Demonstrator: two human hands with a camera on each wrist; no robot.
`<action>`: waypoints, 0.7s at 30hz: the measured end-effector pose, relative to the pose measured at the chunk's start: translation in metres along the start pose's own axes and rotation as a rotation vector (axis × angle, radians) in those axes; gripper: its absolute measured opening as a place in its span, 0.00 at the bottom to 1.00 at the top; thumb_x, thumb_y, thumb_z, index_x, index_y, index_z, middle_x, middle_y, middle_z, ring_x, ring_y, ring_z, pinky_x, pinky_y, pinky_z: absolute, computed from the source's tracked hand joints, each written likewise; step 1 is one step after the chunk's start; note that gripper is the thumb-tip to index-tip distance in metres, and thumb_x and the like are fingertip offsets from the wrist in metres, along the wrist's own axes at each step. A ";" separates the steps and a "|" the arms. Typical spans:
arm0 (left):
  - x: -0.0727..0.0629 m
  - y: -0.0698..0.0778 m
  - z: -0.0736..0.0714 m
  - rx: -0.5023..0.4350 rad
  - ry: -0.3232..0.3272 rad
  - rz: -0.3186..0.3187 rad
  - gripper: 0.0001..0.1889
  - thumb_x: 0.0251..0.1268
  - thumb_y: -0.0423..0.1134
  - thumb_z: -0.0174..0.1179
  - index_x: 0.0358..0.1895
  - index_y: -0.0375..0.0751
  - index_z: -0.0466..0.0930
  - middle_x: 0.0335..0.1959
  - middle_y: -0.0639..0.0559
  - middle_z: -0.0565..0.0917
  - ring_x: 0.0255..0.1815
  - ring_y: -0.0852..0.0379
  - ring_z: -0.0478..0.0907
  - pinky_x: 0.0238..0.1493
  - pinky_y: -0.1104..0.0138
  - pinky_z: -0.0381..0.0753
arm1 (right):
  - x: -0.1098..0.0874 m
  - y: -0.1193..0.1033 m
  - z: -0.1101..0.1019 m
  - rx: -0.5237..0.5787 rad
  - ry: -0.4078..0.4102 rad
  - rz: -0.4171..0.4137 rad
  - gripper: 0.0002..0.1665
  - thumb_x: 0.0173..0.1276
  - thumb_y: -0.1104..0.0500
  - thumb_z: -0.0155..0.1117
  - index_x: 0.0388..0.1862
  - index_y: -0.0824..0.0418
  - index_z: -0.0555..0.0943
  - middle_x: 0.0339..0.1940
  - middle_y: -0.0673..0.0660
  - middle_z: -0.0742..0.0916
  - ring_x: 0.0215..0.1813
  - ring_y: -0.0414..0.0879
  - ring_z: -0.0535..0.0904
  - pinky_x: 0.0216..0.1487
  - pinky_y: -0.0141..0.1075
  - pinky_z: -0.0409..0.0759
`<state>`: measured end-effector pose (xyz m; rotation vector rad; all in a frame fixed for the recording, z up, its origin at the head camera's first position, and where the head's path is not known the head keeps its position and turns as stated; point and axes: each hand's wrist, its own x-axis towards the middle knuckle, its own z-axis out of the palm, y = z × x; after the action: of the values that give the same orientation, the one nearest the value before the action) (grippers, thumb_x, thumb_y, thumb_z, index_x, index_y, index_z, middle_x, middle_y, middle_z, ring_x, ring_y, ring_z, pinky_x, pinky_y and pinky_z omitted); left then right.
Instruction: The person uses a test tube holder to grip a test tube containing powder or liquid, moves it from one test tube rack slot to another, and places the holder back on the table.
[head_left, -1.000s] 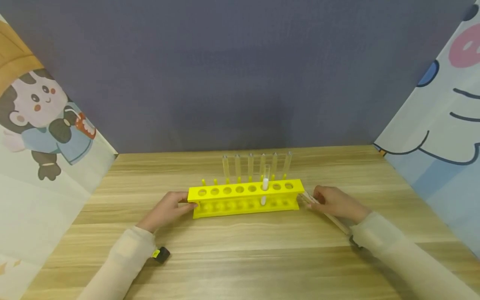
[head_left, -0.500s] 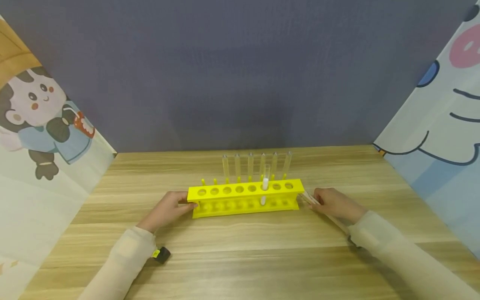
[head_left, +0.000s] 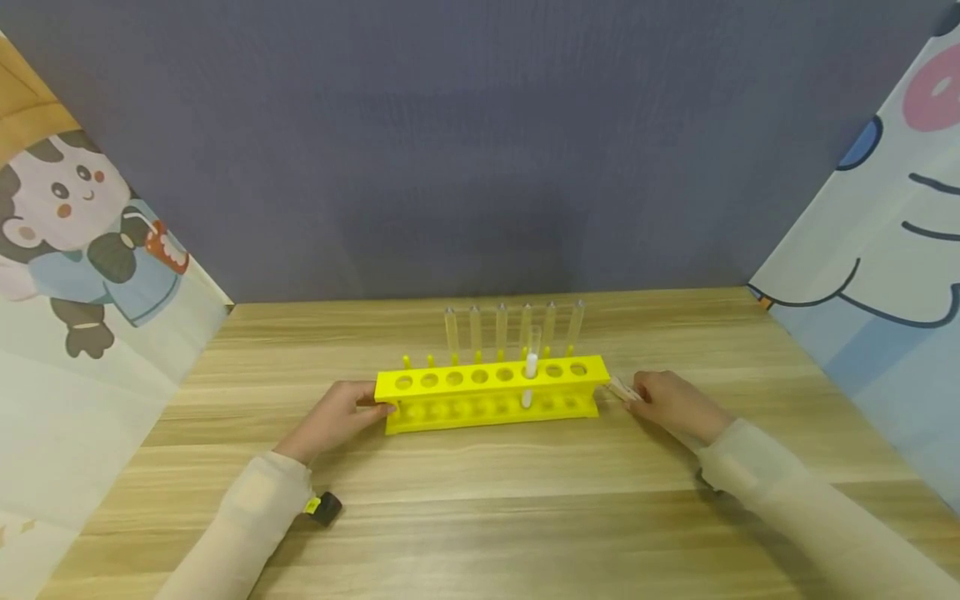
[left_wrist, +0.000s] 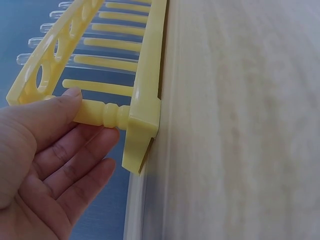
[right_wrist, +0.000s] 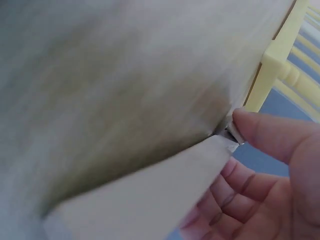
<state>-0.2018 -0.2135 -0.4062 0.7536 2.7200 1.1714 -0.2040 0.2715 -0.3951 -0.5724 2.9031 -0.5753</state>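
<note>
A yellow test tube rack stands on the table in the head view. My left hand holds its left end; in the left wrist view the thumb and index finger pinch the end post. One upright test tube with white contents sits in a hole toward the right. Several clear tubes stand upside down on the back pegs. Just off the rack's right end, my right hand pinches the end of a long, narrow white paper box. A folded flap shows at the thumb tip; its far end is hidden.
The wood-grain table runs back to a dark grey panel. Cartoon-printed sheets flank both sides. A small black device with a yellow tag is at the left wrist.
My right hand has shifted slightly right and turned; the long part of the white box is now mostly hidden beneath the wrist. The left hand, rack and tubes have stayed put.
</note>
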 end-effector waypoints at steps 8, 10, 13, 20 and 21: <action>0.001 0.000 0.000 -0.006 0.005 -0.007 0.13 0.63 0.37 0.62 0.50 0.43 0.82 0.48 0.50 0.84 0.49 0.52 0.80 0.55 0.51 0.77 | -0.004 0.005 -0.011 0.009 0.093 -0.019 0.08 0.64 0.60 0.63 0.29 0.61 0.73 0.15 0.48 0.71 0.19 0.40 0.63 0.19 0.31 0.63; 0.001 0.000 -0.001 -0.004 0.005 -0.010 0.13 0.63 0.37 0.62 0.51 0.44 0.82 0.49 0.50 0.84 0.49 0.52 0.80 0.55 0.51 0.77 | -0.006 0.005 -0.016 0.005 0.116 -0.026 0.06 0.64 0.63 0.61 0.31 0.61 0.73 0.16 0.48 0.71 0.20 0.40 0.62 0.19 0.30 0.62; 0.001 0.001 -0.001 -0.008 0.004 -0.013 0.13 0.63 0.37 0.62 0.51 0.43 0.82 0.49 0.50 0.84 0.50 0.52 0.80 0.55 0.51 0.77 | -0.008 0.004 -0.025 -0.004 0.156 -0.038 0.05 0.65 0.65 0.60 0.34 0.63 0.72 0.17 0.49 0.72 0.20 0.41 0.62 0.20 0.31 0.62; 0.000 0.000 0.000 -0.007 -0.004 -0.022 0.13 0.63 0.37 0.61 0.50 0.42 0.82 0.49 0.48 0.84 0.50 0.50 0.80 0.55 0.51 0.77 | -0.011 0.002 -0.041 -0.033 0.255 -0.068 0.08 0.65 0.64 0.62 0.37 0.66 0.73 0.20 0.50 0.76 0.21 0.41 0.63 0.21 0.32 0.63; 0.000 0.000 0.000 -0.007 -0.004 -0.023 0.13 0.63 0.36 0.61 0.50 0.41 0.82 0.49 0.48 0.84 0.50 0.50 0.80 0.55 0.51 0.77 | -0.012 0.001 -0.043 -0.025 0.257 -0.063 0.07 0.66 0.64 0.61 0.38 0.66 0.73 0.20 0.51 0.76 0.21 0.42 0.63 0.21 0.32 0.63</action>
<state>-0.2020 -0.2134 -0.4063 0.7218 2.7123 1.1724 -0.2015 0.2920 -0.3558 -0.6391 3.1458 -0.6669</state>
